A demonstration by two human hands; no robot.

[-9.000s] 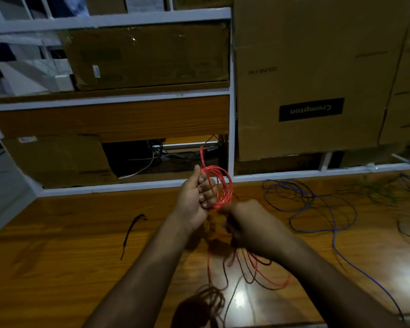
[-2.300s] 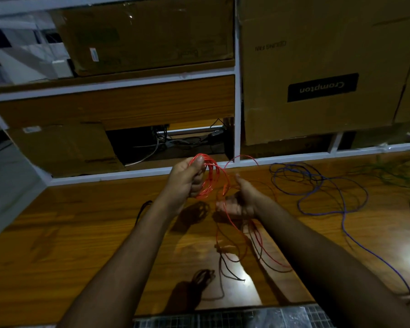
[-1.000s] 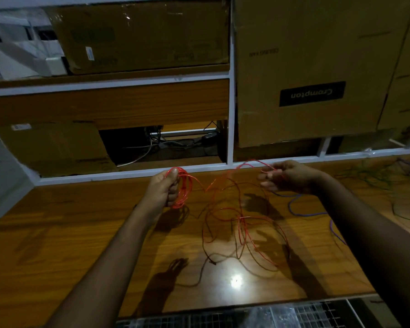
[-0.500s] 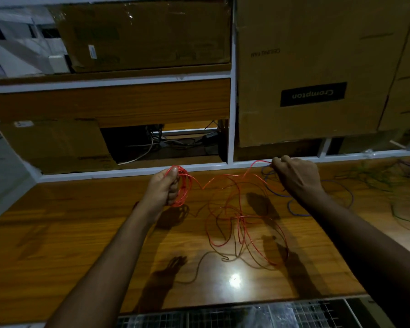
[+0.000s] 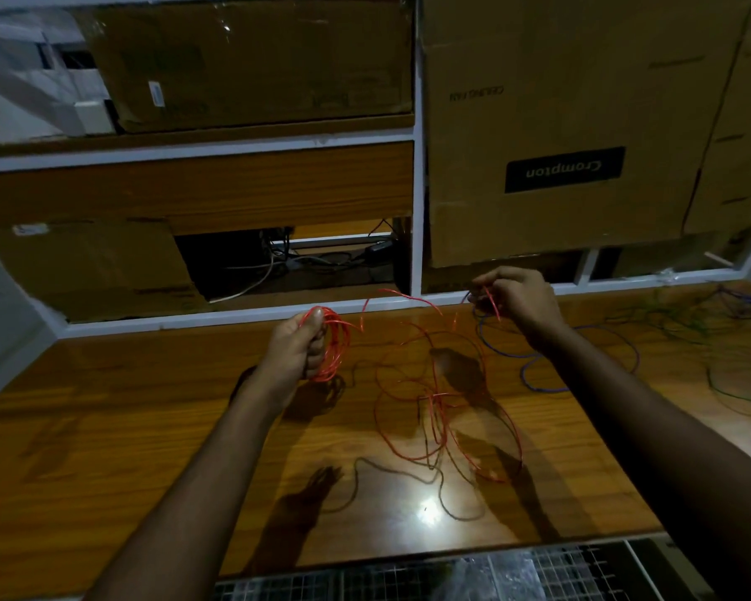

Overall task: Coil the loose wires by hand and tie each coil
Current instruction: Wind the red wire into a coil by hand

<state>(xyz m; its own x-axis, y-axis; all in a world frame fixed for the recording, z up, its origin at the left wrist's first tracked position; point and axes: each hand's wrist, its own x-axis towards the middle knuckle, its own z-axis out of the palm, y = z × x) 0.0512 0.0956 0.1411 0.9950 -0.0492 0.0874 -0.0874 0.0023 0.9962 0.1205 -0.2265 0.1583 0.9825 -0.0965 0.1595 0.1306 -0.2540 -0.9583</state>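
The left hand (image 5: 298, 347) curls its fingers around a small coil (image 5: 334, 342) of red wire (image 5: 447, 409), thumb on top. The right hand (image 5: 517, 299) pinches the wire's free end farther right. Between them loose red loops sprawl over the wooden table (image 5: 105, 427), with blue wire (image 5: 534, 366) beyond.

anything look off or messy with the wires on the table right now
Yes. Only part of the red wire is coiled, in the left hand; the rest sprawls in crossing loops on the table, its end pinched in the right hand. Blue wire and green wire lie loose to the right.
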